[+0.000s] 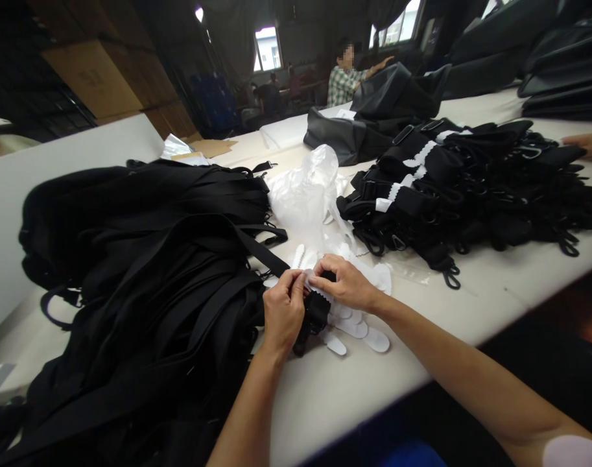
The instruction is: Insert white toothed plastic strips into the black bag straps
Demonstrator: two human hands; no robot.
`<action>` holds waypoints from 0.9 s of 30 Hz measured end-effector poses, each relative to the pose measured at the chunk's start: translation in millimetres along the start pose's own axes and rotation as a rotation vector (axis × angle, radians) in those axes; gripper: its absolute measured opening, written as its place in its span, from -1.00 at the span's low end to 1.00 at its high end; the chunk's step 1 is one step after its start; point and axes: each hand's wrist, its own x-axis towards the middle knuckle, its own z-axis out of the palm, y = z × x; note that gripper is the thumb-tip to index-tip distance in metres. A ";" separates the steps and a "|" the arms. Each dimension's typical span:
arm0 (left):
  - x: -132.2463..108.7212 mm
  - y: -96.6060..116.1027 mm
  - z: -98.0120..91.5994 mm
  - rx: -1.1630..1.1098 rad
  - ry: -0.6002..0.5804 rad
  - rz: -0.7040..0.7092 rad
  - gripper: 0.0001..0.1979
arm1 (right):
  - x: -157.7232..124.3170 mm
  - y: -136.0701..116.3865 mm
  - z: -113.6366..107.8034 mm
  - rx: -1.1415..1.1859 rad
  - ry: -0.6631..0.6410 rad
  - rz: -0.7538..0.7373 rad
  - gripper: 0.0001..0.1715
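Just above the table, my left hand (284, 314) and my right hand (348, 284) nearly meet, each with thumb and fingers pinched on a white strip (321, 294) with a scalloped edge. The strip lies across a folded black strap (317, 314), which rests between my hands; its far side is hidden by my fingers. More white strips with rounded ends (376, 339) are spread beneath and right of it. Close on my left is a large heap of loose black straps (179, 298).
Right of my hands lies a pile of folded black straps (490, 181), several banded in white. A clear plastic bag (308, 188) and black bags (397, 97) are farther back. Another person's hand (587, 144) touches the right end. Cardboard boxes (94, 78) and a person (342, 81) appear behind.
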 end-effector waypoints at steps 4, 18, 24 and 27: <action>-3.5 -1.2 1.3 0.199 0.062 0.162 -0.78 | -0.1 -1.7 8.8 -0.063 0.032 0.045 -0.77; -2.9 7.0 -3.2 0.039 0.151 0.082 -0.79 | -9.9 -15.0 11.1 -0.193 0.228 -0.239 -0.89; 2.8 4.6 -8.6 -0.114 0.124 0.007 -0.92 | -7.5 -12.2 6.6 -0.178 0.268 -0.275 -0.89; 4.2 4.1 -10.8 -0.006 0.103 0.153 -0.96 | -6.3 -10.6 3.2 -0.169 0.252 -0.283 -0.90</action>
